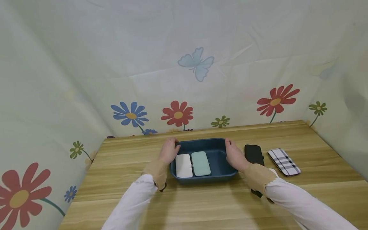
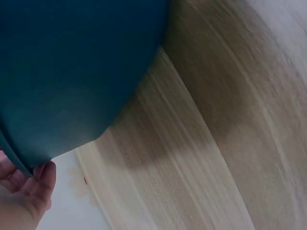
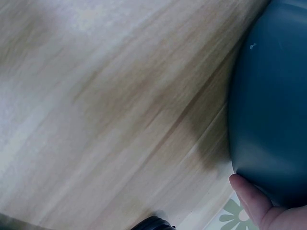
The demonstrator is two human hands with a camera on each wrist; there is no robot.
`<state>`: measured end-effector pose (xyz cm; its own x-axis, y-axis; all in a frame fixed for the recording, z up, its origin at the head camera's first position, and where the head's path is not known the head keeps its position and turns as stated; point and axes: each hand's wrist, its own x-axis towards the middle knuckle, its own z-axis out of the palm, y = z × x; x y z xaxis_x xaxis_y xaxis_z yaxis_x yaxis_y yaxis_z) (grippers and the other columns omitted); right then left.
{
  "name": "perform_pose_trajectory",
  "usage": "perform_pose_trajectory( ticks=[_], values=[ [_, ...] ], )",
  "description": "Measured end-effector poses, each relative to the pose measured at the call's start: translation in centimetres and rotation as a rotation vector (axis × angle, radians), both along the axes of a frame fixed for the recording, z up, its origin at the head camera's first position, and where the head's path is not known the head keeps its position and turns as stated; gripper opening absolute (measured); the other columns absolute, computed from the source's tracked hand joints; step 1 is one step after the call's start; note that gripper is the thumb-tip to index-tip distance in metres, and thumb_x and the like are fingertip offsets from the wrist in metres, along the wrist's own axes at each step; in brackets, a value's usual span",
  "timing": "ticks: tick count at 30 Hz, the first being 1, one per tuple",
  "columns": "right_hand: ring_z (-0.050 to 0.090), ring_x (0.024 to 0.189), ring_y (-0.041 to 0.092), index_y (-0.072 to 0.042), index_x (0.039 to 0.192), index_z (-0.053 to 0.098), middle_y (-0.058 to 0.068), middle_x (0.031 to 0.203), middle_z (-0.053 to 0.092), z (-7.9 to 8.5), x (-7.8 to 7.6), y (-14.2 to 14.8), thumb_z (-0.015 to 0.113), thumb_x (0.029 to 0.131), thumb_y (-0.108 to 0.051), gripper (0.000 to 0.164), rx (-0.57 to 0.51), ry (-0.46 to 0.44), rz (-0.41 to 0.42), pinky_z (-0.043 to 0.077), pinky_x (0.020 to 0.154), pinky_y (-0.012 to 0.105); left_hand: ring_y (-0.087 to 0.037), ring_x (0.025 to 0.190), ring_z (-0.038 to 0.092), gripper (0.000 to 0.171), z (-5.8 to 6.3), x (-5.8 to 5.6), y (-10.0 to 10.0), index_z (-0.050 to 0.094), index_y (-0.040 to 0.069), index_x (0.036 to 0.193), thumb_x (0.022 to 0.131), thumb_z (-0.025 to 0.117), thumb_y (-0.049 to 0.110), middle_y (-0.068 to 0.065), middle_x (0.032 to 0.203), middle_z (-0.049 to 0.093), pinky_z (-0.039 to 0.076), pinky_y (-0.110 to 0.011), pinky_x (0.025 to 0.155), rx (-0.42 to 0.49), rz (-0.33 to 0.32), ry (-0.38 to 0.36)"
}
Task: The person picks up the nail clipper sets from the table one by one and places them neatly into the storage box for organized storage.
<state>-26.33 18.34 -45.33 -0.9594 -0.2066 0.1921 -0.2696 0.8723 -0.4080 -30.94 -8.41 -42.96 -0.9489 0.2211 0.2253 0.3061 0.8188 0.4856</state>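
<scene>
A dark blue plastic bin (image 1: 204, 180) stands over the wooden table between both hands. At its far left corner my left hand (image 1: 169, 150) grips the rim, and the left wrist view shows the fingers (image 2: 45, 179) pinching the edge. My right hand (image 1: 235, 156) holds the far right corner; a finger (image 3: 249, 191) lies against the outer wall in the right wrist view. Inside the bin, a slim white case (image 1: 184, 166) and a mint-green case (image 1: 201, 163) lie flat side by side in the left half. Each has a small clasp on its right edge.
Right of the bin, a black case (image 1: 254, 154) and a plaid black-and-white case (image 1: 284, 162) lie on the wooden table (image 1: 120, 166). A white item (image 1: 273, 172) and a dark item (image 1: 256, 193) are mostly hidden under my right forearm. A flowered curtain (image 1: 143, 80) encloses the back and sides.
</scene>
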Motion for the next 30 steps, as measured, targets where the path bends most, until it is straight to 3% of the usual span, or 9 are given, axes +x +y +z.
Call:
perform_pose_trajectory(
  ticks=[7, 13, 20, 30],
  values=[
    [0.039, 0.041, 0.015, 0.019, 0.13, 0.024, 0.04, 0.118, 0.034, 0.0, -0.1, 0.0, 0.054, 0.077, 0.015, 0.06, 0.008, 0.016, -0.007, 0.035, 0.041, 0.028, -0.027, 0.097, 0.054, 0.026, -0.8, 0.2, 0.5, 0.05, -0.004, 0.114, 0.091, 0.054, 0.007, -0.018, 0.107, 0.054, 0.044, -0.037, 0.083, -0.075, -0.042, -0.017],
    [0.038, 0.041, 0.015, 0.019, 0.13, 0.025, 0.039, 0.118, 0.034, -0.2, -0.1, 0.0, 0.053, 0.077, 0.015, 0.06, 0.001, 0.023, 0.001, 0.035, 0.041, 0.028, -0.029, 0.104, 0.051, 0.039, -1.9, 0.4, 0.8, 0.047, -0.004, 0.118, 0.081, 0.057, -0.012, -0.02, 0.115, 0.051, 0.042, -0.036, 0.087, -0.137, -0.028, 0.025],
    [0.038, 0.041, 0.015, 0.018, 0.13, 0.025, 0.04, 0.12, 0.033, -0.5, -0.2, -0.1, 0.052, 0.078, 0.015, 0.059, -0.006, 0.009, -0.005, 0.034, 0.041, 0.028, -0.029, 0.11, 0.048, 0.047, -2.0, 0.5, 0.8, 0.046, -0.002, 0.121, 0.078, 0.058, -0.015, -0.019, 0.122, 0.048, 0.039, -0.036, 0.091, -0.098, 0.008, -0.035],
    [0.039, 0.042, 0.016, 0.019, 0.129, 0.025, 0.04, 0.12, 0.032, -0.3, -0.2, 0.0, 0.053, 0.075, 0.016, 0.061, -0.041, 0.001, -0.005, 0.035, 0.042, 0.029, -0.028, 0.111, 0.047, 0.046, -2.2, 0.3, 0.9, 0.05, 0.0, 0.121, 0.078, 0.056, -0.017, -0.016, 0.121, 0.05, 0.037, -0.036, 0.092, -0.047, 0.044, -0.03]
  ],
)
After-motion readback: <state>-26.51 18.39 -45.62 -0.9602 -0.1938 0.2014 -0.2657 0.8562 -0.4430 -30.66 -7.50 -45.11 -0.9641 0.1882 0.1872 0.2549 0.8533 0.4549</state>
